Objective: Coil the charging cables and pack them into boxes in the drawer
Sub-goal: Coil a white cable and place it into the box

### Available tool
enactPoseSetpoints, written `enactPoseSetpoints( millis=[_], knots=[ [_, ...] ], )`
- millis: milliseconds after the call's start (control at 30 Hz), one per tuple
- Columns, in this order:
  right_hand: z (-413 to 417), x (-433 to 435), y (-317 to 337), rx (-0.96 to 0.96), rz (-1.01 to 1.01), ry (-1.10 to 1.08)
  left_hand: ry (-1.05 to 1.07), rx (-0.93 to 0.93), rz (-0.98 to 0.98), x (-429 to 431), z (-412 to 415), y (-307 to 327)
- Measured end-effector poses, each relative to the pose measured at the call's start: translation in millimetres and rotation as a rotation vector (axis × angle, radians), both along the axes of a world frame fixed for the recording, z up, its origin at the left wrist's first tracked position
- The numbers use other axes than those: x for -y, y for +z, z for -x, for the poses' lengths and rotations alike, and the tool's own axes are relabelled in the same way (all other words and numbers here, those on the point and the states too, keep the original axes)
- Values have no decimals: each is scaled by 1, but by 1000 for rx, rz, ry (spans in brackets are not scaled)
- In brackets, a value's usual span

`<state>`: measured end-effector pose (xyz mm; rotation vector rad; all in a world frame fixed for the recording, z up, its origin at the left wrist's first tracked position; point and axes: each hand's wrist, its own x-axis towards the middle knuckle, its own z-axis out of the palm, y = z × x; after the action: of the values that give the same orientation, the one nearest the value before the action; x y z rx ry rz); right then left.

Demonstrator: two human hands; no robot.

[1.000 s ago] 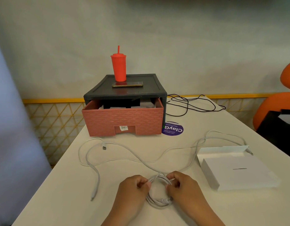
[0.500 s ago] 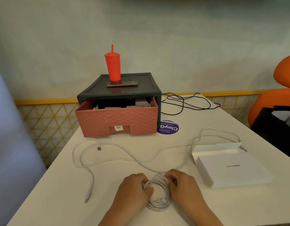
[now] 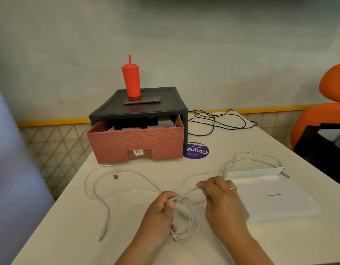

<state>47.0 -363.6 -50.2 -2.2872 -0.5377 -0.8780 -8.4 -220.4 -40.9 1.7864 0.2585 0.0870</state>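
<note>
A left hand [image 3: 161,213] grips the partly wound white cable coil [image 3: 191,219] at lower centre. The right hand [image 3: 220,196], just right of it and nearer the slack, pinches the loose strand [image 3: 189,191]. The open drawer [image 3: 134,144] lies beyond, with the white box [image 3: 276,197] at right.

White table [image 3: 127,236]. Far middle: black drawer unit [image 3: 173,109], pink drawer [image 3: 134,144] pulled out. Just beside its right corner: purple sticker [image 3: 197,153]. Behind that: black cable [image 3: 218,123]. Near right: white box [image 3: 276,196]. Across middle: white charging cables [image 3: 108,207], loose.
</note>
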Motion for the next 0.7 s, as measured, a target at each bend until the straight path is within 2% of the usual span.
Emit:
enactPoseSetpoints(
  millis=[100, 233, 467, 533, 633, 700],
  knots=[
    [-1, -1, 6, 63, 40, 10, 31, 23, 60, -1, 1, 7],
    [-4, -1, 17, 115, 56, -23, -11, 93, -15, 1, 6, 15],
    [-11, 3, 26, 131, 27, -86, -62, 116, 174, 1, 9, 28],
    [-10, 4, 23, 18, -4, -10, -51, 124, 219, 0, 9, 32],
    [3, 7, 31, -402, -22, 253, -10, 157, 247, -3, 9, 33],
    [12, 5, 37, -510, -33, 386, 5, 195, 235, -4, 9, 32]
  ],
)
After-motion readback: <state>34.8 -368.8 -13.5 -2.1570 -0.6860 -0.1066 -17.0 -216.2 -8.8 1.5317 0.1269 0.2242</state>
